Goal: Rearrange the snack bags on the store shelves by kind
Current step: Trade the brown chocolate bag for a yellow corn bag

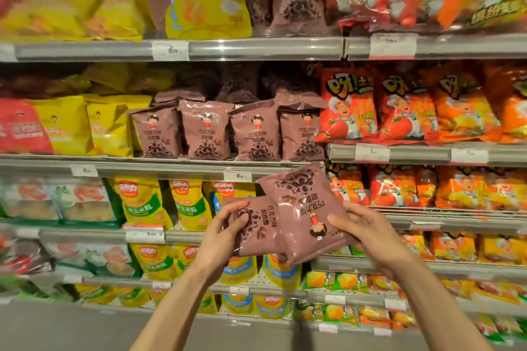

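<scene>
Two brown snack bags, glossy crinkled plastic film, pillow-shaped, printed with dark chocolate rings. Left hand point(228, 218): grip curled over the left edge of the sideways brown bag point(256, 226). Right hand point(356, 225): grip pinching the lower right edge of the upside-down brown bag point(302, 208), which overlaps the first. Both held in the air before the shelves, just below a row of matching brown bags point(228, 131) standing upright on a grey metal shelf point(114, 165). Yellow bags point(85, 125) to the left, orange bags point(399, 111) to the right; paper price tags point(372, 152) along the shelf edges.
</scene>
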A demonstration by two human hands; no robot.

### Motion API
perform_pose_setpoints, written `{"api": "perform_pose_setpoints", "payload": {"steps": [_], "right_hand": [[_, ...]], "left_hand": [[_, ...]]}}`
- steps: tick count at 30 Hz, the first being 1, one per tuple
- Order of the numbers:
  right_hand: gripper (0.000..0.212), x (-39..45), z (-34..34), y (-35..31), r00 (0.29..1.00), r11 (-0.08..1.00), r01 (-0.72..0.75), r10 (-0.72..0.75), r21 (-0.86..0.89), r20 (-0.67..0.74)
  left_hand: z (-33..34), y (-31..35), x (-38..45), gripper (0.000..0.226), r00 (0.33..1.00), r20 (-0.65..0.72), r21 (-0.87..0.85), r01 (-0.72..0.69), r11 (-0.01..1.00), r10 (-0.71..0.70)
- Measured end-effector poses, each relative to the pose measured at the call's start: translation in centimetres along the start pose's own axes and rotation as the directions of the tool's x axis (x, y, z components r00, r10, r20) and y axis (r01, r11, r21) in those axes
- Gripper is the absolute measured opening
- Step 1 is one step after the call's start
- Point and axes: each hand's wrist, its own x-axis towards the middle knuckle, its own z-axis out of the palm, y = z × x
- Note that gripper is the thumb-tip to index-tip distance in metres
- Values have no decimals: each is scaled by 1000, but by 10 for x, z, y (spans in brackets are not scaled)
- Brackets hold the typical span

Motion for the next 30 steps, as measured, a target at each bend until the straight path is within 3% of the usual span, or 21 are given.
{"api": "perform_pose_setpoints", "payload": {"steps": [2,5,7,11,13,16,18,20,22,24,25,27,28,30], "right_hand": [[56,13,1,-23,990,994,10,5,-108,139],[49,37,13,-53,959,957,15,68,-289,275],[47,51,24,-64,943,923,22,108,-383,315],[39,69,39,-66,922,884,5,177,-467,345],[41,70,47,-64,912,869,3,200,-494,357],[47,66,66,-58,952,892,-17,153,-452,265],[62,64,77,-45,994,917,-20,60,-398,88],[78,59,89,-29,996,944,-81,69,-319,-49],[82,55,100,-12,983,970,-181,180,-160,-21],[56,48,111,-6,976,976,-205,210,-77,64],[47,46,114,-3,978,980,-191,195,-62,71],[41,42,115,1,984,985,-166,168,-38,56],[42,42,115,1,986,987,-161,162,-21,46],[49,42,115,4,987,987,-162,162,-16,24]], "left_hand": [[-12,13,5,23,999,23,-16,26,1000,-25],[-22,33,2,47,989,116,-104,107,989,-94],[-29,42,0,57,977,187,-100,125,987,-104],[-42,39,2,51,974,222,-53,58,997,-44],[-46,33,8,65,973,221,-45,77,996,-65],[-47,28,13,52,975,201,-96,112,989,-91],[-49,25,18,42,988,131,-123,104,987,-88],[-49,22,21,40,995,75,-152,76,986,-65],[-44,23,20,32,998,57,-177,51,983,-42],[-39,22,19,26,997,73,-161,25,987,-13],[-39,22,19,32,996,87,-158,13,987,1],[-44,18,23,72,994,103,-112,-24,993,35],[-48,15,25,96,992,122,-80,-19,997,29],[-52,15,25,124,985,173,-56,21,998,-11]]}}
